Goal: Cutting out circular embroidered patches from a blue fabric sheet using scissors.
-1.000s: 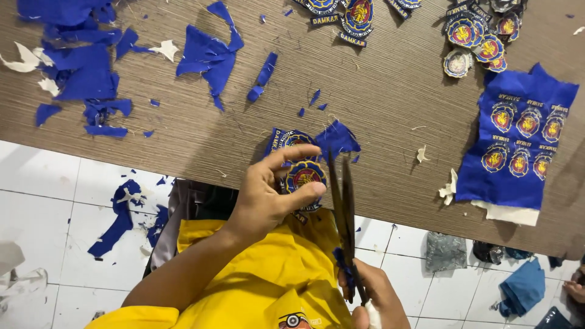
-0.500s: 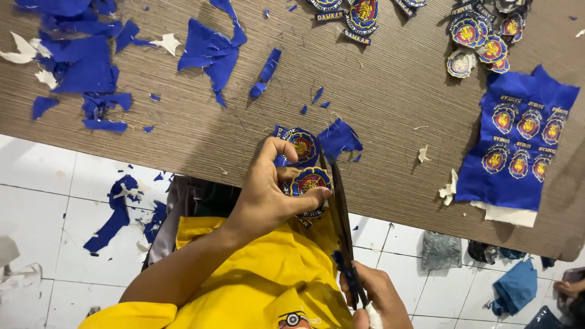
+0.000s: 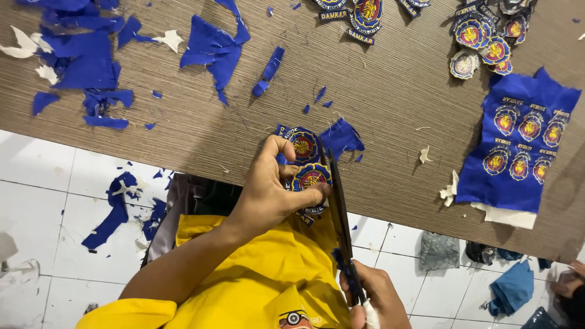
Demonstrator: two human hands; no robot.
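Observation:
My left hand [image 3: 268, 195] pinches a strip of blue fabric with round embroidered patches [image 3: 306, 161] at the near edge of the wooden table [image 3: 390, 97]. My right hand [image 3: 375, 298], low in the view, grips the handles of long scissors [image 3: 338, 207]. The blades point up along the right side of the patch strip and touch the blue cloth beside the lower round patch. A loose flap of blue fabric [image 3: 341, 137] sticks out to the right of the blades.
A blue sheet of uncut patches [image 3: 518, 149] lies at the right. Cut-out round patches [image 3: 481, 36] are piled at the top right, others at the top middle [image 3: 362, 15]. Blue and white scraps [image 3: 79, 61] litter the table's left and the tiled floor [image 3: 116, 207]. Someone's hand [image 3: 570, 283] shows at the lower right.
The patch strip has turned slightly in my left hand, and the scissors blades have moved a little further up along it. The view shifted slightly.

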